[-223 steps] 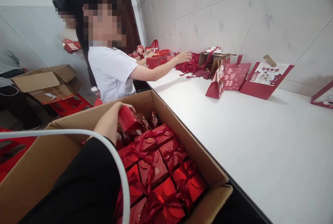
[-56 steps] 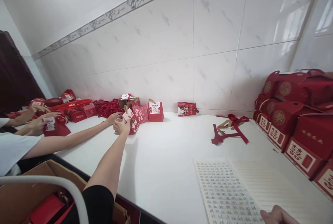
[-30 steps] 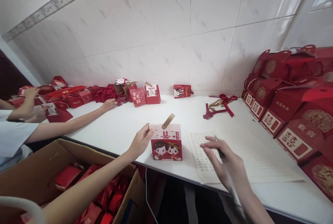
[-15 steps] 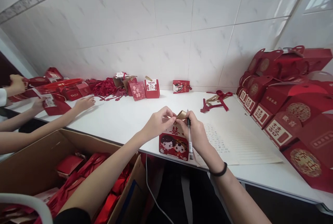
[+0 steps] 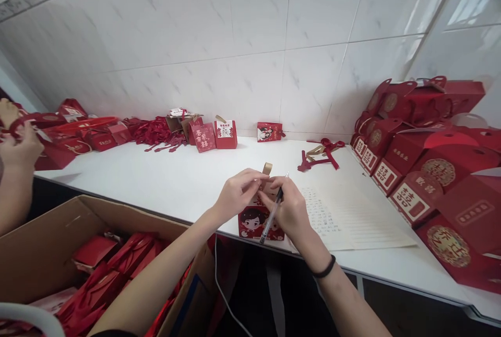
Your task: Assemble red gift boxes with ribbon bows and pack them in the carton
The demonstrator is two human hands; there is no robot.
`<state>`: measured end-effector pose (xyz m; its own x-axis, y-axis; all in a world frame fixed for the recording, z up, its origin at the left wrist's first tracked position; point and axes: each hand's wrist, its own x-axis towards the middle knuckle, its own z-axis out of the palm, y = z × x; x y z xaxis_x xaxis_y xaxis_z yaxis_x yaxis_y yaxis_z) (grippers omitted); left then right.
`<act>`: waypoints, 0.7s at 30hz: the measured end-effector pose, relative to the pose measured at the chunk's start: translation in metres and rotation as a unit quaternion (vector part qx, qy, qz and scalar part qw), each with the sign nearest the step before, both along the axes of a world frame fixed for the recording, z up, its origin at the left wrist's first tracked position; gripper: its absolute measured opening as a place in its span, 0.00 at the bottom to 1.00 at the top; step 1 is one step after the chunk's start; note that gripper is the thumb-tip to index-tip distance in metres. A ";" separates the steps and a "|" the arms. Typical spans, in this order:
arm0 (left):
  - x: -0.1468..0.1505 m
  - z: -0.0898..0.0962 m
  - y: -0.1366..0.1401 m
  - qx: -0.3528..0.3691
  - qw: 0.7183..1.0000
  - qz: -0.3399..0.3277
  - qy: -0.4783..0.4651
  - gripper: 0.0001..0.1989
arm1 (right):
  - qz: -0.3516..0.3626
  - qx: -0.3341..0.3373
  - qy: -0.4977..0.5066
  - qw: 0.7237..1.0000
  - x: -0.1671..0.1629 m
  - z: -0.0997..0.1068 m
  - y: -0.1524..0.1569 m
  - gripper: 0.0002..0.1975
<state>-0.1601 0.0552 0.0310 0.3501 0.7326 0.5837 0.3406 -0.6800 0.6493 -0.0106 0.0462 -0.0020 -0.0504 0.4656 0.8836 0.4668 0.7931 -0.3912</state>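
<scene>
A small red gift box (image 5: 250, 222) with cartoon figures on its front stands at the table's near edge. Above its top, a gold ribbon (image 5: 267, 168) forms a loop between my two hands. My left hand (image 5: 238, 196) pinches the ribbon at the left with closed fingers. On the other side my right hand (image 5: 287, 199) is also closed on the ribbon. A clear-barrelled pen (image 5: 271, 217) is tucked in my right hand, slanting down across the box front. The fingertips cover the ribbon's lower part.
Handwritten paper (image 5: 352, 217) lies right of my hands, below loose ribbons (image 5: 323, 154). Stacked red boxes (image 5: 415, 196) line the right side. A cardboard carton (image 5: 90, 206) with red boxes stands at lower left. Another person's hand (image 5: 21, 149) holds something red at far left.
The gold loop now stands upright above my fingers, and the pen has tilted so its lower end points left. The other person's hands and red box have moved left.
</scene>
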 end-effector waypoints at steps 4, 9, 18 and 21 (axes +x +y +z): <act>0.002 -0.004 -0.003 0.048 0.999 -0.001 0.007 0.15 | -0.022 0.053 -0.047 0.997 -0.001 0.000 -0.002 0.07; 0.001 -0.010 0.000 0.060 0.998 -0.015 -0.006 0.17 | 0.015 0.050 -0.035 0.998 0.003 -0.002 0.002 0.08; -0.001 -0.011 -0.002 0.059 0.997 -0.045 -0.011 0.21 | 0.110 -0.028 0.046 0.992 0.008 -0.005 0.004 0.10; -0.001 -0.009 -0.003 0.019 0.998 -0.062 -0.027 0.20 | 0.121 -0.049 0.058 0.990 0.007 -0.004 0.002 0.09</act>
